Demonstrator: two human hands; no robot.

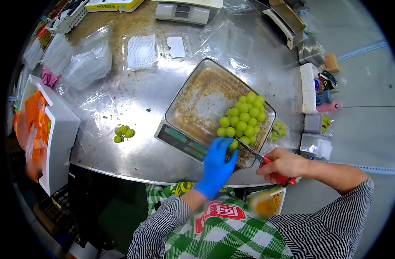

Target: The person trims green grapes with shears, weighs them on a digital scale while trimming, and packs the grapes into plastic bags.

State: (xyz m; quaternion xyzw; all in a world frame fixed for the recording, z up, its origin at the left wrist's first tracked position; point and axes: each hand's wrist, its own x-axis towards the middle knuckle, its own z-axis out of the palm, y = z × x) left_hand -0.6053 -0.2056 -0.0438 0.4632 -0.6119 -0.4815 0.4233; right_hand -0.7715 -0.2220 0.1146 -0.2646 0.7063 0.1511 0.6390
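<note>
A bunch of green grapes (248, 113) lies on the stained metal pan (197, 97) of a weighing scale. My left hand (219, 162), in a blue glove, has its fingertips around a grape at the bunch's lower end. My bare right hand (283, 164) is closed on red-handled scissors (266, 160), whose blades point into the bunch beside the left fingertips. The blade tips are partly hidden among the grapes. The scale's display panel (177, 134) faces the table's front edge. Several loose grapes (123, 133) sit on the metal table to the left.
A white foam box (61, 125) with orange wrapping stands at the left. Clear plastic trays (90, 60) are stacked at the back left, and another scale (182, 13) stands at the back. A white tub of tools (308, 88) and clear packs (315, 144) line the right edge.
</note>
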